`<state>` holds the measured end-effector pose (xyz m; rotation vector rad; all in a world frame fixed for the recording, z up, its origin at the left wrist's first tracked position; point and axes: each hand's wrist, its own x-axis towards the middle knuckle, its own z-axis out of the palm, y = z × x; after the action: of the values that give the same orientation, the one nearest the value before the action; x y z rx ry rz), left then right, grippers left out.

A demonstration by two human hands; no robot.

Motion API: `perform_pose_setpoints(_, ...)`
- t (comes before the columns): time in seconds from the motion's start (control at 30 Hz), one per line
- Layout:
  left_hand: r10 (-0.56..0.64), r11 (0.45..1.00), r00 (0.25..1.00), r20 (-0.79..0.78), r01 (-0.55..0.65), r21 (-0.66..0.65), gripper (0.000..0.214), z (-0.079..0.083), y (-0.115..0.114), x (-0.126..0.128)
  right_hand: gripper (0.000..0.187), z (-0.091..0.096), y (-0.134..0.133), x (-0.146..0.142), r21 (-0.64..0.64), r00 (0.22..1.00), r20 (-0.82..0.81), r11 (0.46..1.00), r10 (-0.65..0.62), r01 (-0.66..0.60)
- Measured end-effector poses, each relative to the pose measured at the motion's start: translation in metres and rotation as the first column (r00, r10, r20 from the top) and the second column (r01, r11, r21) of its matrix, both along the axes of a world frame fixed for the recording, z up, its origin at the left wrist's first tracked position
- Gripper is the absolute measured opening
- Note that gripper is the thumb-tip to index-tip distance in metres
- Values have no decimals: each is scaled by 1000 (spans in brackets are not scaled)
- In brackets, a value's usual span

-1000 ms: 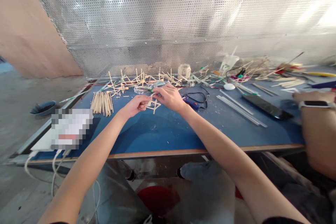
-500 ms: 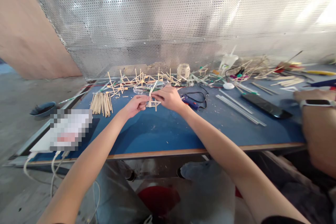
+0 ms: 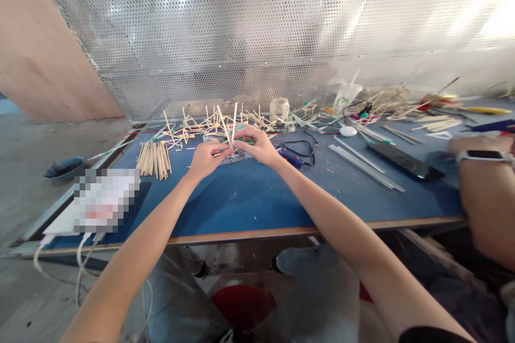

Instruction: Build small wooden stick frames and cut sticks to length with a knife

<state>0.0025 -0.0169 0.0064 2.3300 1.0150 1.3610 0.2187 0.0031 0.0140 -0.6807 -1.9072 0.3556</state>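
Note:
Both my hands meet over the middle of the blue table (image 3: 241, 203). My left hand (image 3: 207, 158) and my right hand (image 3: 257, 146) pinch a small frame of glued wooden sticks (image 3: 230, 127) between them, with two sticks poking upward above my fingers. A clear plastic sheet (image 3: 243, 156) lies just under the hands. A bundle of loose wooden sticks (image 3: 153, 159) lies to the left of my left hand. A blue glue gun (image 3: 290, 156) with a black cord rests right of my right hand.
More stick frames (image 3: 193, 127) and a small jar (image 3: 280, 109) stand along the perforated metal screen (image 3: 281, 37). Long strips (image 3: 364, 166), a black phone (image 3: 404, 159) and tools lie to the right. Another person's arm with a watch (image 3: 483, 156) rests at the right edge.
The stick frame has been lifted off the table and turned upright, so its sticks now point up. Both hands rose slightly with it.

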Motion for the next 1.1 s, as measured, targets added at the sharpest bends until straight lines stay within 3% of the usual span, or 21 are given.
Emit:
perform_pose_setpoints(0.1, 43, 996, 999, -24, -41, 83, 30, -3, 2, 1, 26, -1, -1, -2, -24, 999, -8, 998, 52, -52)
perform_pose_setpoints(0.37, 97, 987, 989, -115, -81, 141, 30, -6, 5, -2, 26, -3, -1, -2, -49, 997, -28, 996, 73, -74)
perform_pose_setpoints(1.1, 85, 988, 987, -136, -66, 139, 29, -5, 3, -1, 18, -6, -5, -7, -41, 996, -69, 997, 57, -60)
